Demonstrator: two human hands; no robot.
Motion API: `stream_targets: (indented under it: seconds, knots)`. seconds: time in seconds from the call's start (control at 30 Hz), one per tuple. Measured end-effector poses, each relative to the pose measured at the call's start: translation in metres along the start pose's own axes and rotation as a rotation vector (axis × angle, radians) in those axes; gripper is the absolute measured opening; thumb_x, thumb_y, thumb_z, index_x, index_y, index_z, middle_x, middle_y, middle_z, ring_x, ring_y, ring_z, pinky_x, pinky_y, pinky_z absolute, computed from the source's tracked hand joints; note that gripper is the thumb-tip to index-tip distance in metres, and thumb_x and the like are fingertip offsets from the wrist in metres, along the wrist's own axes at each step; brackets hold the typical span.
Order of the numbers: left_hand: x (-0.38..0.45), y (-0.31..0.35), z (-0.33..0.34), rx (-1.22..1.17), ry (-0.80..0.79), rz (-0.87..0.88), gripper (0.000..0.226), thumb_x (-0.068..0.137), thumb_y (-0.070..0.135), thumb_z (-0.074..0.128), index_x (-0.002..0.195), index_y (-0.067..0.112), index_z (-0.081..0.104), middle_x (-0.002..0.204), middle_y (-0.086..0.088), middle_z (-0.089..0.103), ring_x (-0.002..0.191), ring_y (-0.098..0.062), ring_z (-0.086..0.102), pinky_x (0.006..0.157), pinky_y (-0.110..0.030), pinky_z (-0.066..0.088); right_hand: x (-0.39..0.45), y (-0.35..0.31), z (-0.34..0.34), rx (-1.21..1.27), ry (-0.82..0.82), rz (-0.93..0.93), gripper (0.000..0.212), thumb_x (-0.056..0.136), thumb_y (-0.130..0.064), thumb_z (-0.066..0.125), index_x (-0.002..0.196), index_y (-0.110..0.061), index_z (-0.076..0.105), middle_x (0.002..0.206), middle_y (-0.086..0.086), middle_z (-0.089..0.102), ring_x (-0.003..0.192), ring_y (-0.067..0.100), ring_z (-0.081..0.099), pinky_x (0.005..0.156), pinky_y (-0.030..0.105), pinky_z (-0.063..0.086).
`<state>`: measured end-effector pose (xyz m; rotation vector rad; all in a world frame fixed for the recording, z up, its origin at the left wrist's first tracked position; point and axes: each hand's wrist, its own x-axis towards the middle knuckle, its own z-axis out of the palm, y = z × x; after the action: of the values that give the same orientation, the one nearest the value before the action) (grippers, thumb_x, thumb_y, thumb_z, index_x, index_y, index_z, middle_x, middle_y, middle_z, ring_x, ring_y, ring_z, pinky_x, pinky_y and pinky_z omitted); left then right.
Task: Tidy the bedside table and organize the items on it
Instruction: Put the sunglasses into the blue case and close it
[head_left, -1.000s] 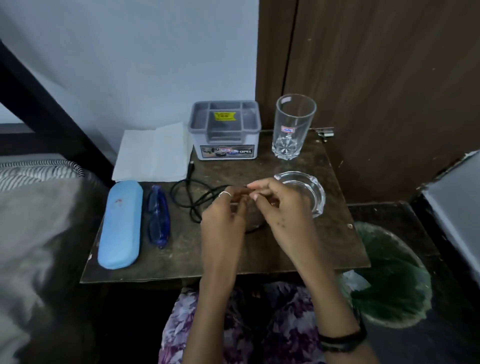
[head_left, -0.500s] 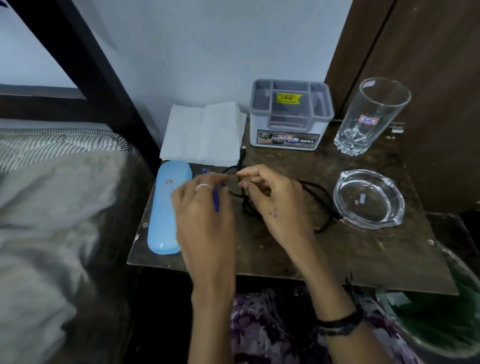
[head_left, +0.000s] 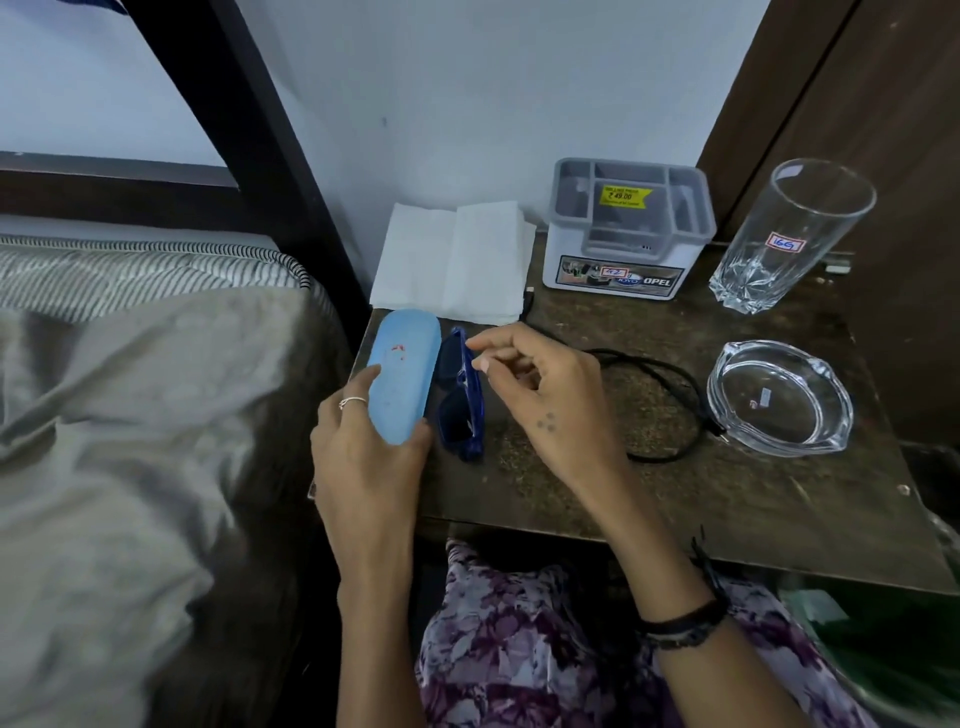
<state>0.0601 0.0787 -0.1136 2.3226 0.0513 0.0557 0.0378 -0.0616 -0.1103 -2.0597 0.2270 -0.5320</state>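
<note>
Presently left hand (head_left: 371, 452) wraps the near end of the light-blue glasses case (head_left: 402, 374) at the bedside table's (head_left: 727, 499) left edge, steadying it, while right hand (head_left: 545, 400), loosely open and empty, reaches the blue sunglasses (head_left: 460, 400) just beside it, probably to case them.

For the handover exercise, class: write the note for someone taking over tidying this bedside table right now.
Left hand: gripping the near end of the closed blue case.
Right hand: open, empty, fingers just over the blue glasses beside the case.
Cable lies loose mid-table; ashtray, glass, organizer and tissues stand around it.
Done: nothing clearly put away.
Left: case the glasses, coil the cable.
</note>
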Motion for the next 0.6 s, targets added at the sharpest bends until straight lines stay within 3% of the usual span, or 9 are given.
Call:
stream_targets:
  seconds: [0.17,0.27,0.4,0.5,0.57,0.6]
  knots:
    - [0.005,0.012,-0.026,-0.041,0.072,0.215,0.060,0.069,0.021,0.069,0.123,0.036,0.050,0.118,0.009,0.054,0.101,-0.009,0.046,0.072,-0.010,0.027,0.000,-0.014,-0.024,-0.042,0.002,-0.096,0.019,0.086,-0.009,0.064,0.103,-0.016,0.069,0.087,-0.012,0.066,0.078,-0.009,0.059,0.071,0.005,0.045]
    - [0.004,0.029,-0.032,-0.056,-0.045,0.394,0.062,0.061,0.031,0.065,0.120,0.040,0.049,0.111,0.018,0.049,0.095,0.001,0.043,0.069,-0.002,0.029,0.000,-0.024,-0.054,-0.056,0.056,-0.172,0.024,0.083,-0.007,0.067,0.106,-0.013,0.067,0.093,-0.003,0.068,0.084,0.001,0.063,0.076,0.010,0.049]
    - [-0.011,0.043,-0.004,-0.081,-0.300,0.471,0.067,0.062,0.029,0.068,0.124,0.041,0.047,0.116,0.017,0.052,0.105,-0.003,0.049,0.076,-0.016,0.035,-0.008,-0.021,-0.100,-0.153,0.025,-0.195,0.032,0.079,-0.014,0.070,0.109,-0.021,0.064,0.098,-0.005,0.063,0.091,0.000,0.057,0.079,0.006,0.041]
    - [-0.025,0.046,0.027,-0.087,-0.370,0.423,0.070,0.065,0.025,0.071,0.128,0.040,0.043,0.118,0.012,0.054,0.107,-0.008,0.051,0.075,-0.023,0.037,-0.022,-0.005,-0.115,-0.205,0.019,-0.060,0.024,0.079,-0.022,0.072,0.101,-0.024,0.064,0.088,-0.006,0.059,0.079,0.000,0.054,0.070,0.006,0.040]
    - [-0.034,0.049,0.044,-0.069,-0.381,0.411,0.074,0.067,0.026,0.070,0.132,0.038,0.038,0.121,0.010,0.054,0.108,-0.009,0.050,0.075,-0.024,0.039,-0.031,0.006,-0.113,-0.173,0.076,0.100,0.017,0.082,-0.033,0.066,0.096,-0.025,0.062,0.082,-0.003,0.060,0.073,0.002,0.057,0.068,0.013,0.047]
    - [-0.038,0.050,0.052,-0.080,-0.391,0.395,0.076,0.067,0.026,0.070,0.134,0.038,0.035,0.124,0.010,0.053,0.110,-0.009,0.050,0.077,-0.026,0.042,-0.035,0.011,-0.109,-0.150,0.097,0.186,0.019,0.083,-0.038,0.062,0.096,-0.025,0.061,0.080,-0.002,0.061,0.073,0.005,0.060,0.070,0.025,0.053]
